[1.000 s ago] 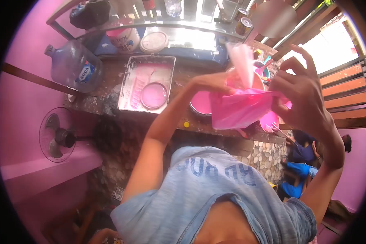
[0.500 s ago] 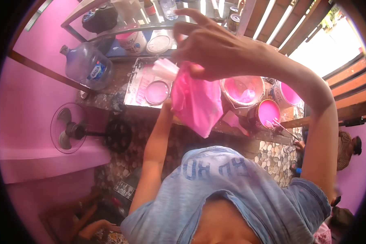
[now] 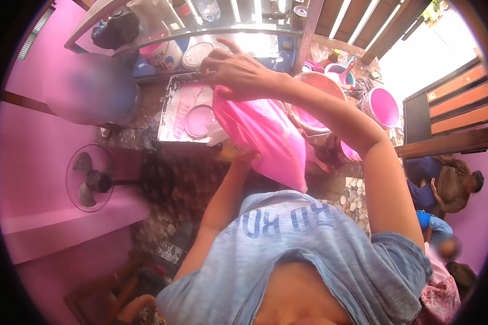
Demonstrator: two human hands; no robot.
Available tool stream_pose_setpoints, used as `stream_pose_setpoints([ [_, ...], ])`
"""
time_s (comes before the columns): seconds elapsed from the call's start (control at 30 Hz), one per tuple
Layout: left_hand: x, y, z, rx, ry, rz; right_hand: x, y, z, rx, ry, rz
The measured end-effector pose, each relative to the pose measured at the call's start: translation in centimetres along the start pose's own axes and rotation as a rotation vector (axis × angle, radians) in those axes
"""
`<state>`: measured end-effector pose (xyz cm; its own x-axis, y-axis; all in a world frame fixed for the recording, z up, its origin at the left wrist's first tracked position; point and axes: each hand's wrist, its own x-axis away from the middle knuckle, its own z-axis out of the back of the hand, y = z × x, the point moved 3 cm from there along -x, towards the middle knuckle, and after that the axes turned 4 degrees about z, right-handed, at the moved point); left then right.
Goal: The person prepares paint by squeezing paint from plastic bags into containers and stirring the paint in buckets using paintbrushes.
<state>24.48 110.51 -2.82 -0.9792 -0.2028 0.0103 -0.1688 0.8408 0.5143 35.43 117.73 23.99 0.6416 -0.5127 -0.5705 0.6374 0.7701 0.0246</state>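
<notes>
Blue-grey cloth is covering the person's chest, a lettered shirt (image 3: 287,244) nearest the view; just beyond it a thin, glossy pink bag (image 3: 268,141) is hanging slantwise between the two hands, its lowest corner pointing toward the shirt; the left hand (image 3: 248,156) is sitting at the bag's lower left edge, partly hidden by the folds, so I cannot tell whether its grip is closing on anything; the right hand (image 3: 234,73) is reaching across from the right, its grip clamped on the bag's upper corner between thumb and fingers, while one finger is sticking out.

Behind the bag a desk (image 3: 149,103) is bearing a paint-smeared white tray (image 3: 171,105); inside the tray a round pink container (image 3: 197,121) is resting; a large bucket (image 3: 321,85) is standing right of the bag, partly covered by the right forearm; a pink-filled pail (image 3: 384,107) is standing farther right.

Farther back a printed white tub (image 3: 167,56) is standing beside a pale lid (image 3: 197,54); away to the right a person in a striped top (image 3: 454,187) is sitting.
</notes>
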Motion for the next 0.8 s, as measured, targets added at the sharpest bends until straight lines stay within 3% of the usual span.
stream_pose_setpoints([
  [0.27,-4.3,-7.5,-2.7,0.129,-0.034,-0.005,7.6,-0.1,-2.1,-0.178,-0.112,-0.201],
  [0.4,-5.7,-6.1,-8.9,0.126,0.049,-0.081,10.0,-0.5,-2.6,-0.292,-0.162,-0.269],
  [0.53,-7.1,-7.6,-8.5,0.099,0.101,-0.113,11.2,-1.5,-3.2,-0.365,-0.207,-0.364],
  [0.67,-7.0,-7.1,-10.1,0.218,0.228,0.013,11.8,-2.5,-3.7,-0.365,-0.232,-0.415],
  [0.8,-7.9,-8.1,-8.2,0.191,0.234,-0.024,13.7,-2.8,-4.4,-0.358,-0.27,-0.714],
])
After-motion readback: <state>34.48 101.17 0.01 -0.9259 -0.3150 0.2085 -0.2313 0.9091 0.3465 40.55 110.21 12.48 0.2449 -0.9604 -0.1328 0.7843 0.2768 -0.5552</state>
